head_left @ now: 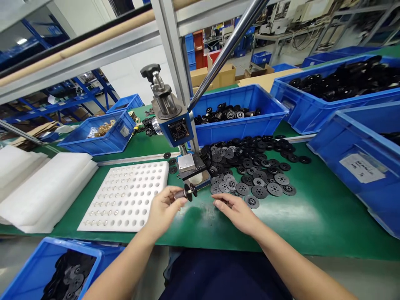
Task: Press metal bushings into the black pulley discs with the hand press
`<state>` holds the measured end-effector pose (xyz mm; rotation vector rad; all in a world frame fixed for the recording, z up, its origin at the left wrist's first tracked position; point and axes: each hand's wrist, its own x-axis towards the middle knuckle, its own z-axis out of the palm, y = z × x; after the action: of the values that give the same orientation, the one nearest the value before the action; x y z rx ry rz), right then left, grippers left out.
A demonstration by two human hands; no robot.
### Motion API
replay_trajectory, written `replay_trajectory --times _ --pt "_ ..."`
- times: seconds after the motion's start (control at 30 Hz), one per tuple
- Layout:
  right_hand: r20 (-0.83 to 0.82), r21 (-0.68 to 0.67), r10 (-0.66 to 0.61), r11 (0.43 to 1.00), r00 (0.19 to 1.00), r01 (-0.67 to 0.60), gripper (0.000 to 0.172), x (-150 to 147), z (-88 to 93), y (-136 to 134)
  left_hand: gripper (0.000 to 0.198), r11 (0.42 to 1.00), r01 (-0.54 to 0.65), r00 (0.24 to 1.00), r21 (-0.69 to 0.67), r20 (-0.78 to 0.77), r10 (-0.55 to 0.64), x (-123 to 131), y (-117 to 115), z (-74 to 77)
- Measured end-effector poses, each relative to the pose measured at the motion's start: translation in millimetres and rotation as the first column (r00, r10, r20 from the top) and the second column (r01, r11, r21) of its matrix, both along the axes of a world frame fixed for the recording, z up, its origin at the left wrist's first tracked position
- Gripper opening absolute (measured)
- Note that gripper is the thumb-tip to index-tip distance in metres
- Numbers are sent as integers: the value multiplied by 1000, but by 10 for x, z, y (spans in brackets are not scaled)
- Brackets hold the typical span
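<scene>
Left hand (165,210): thumb and fingers pinching a dark spool (180,194), black disc end pointing right, held up just in front of the press (178,121) base, above the table (296,233). My right hand (239,212) is at the near edge of the loose discs (260,192), fingers curled in and thumb close to them; can't tell if anything is between the tips. Hands apart, spool between them but only in the left.

Left of the press: white tray (93,228), rows of holes, small shiny pins (108,204) in the left-hand columns. White foam (53,187) stacked left of that. Discs heap right of the press, some overlapping, some flat on the table. Blue bin (231,130) of black parts right behind the heap; labelled bin (337,146) at far right.
</scene>
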<state>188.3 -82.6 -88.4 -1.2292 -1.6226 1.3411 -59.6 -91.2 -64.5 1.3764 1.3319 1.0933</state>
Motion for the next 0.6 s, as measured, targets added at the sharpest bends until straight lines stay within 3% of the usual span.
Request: replay_trajectory --times 0.13,0.23,0.3,0.4,0.5,0.6 --pt "-14 40 -73 996 997 74 46 143 286 105 29 978 -127 990 165 -44 136 41 345 696" --pt "-40 136 -164 976 986 168 44 263 698 228 29 964 -149 983 218 -71 168 153 644 949" --pt "-69 252 -243 934 968 252 43 333 1001 314 31 959 -148 977 243 -117 181 208 822 971" --pt "-162 445 -316 822 935 355 41 407 1421 453 31 939 -148 958 311 -189 214 241 998 901" --pt "-290 577 -306 700 907 421 40 435 1786 628 31 927 -133 956 351 -201 213 243 1054 837" --pt "-393 620 -257 634 883 461 40 413 2117 812 30 933 -126 963 338 -183 196 244 1052 814"
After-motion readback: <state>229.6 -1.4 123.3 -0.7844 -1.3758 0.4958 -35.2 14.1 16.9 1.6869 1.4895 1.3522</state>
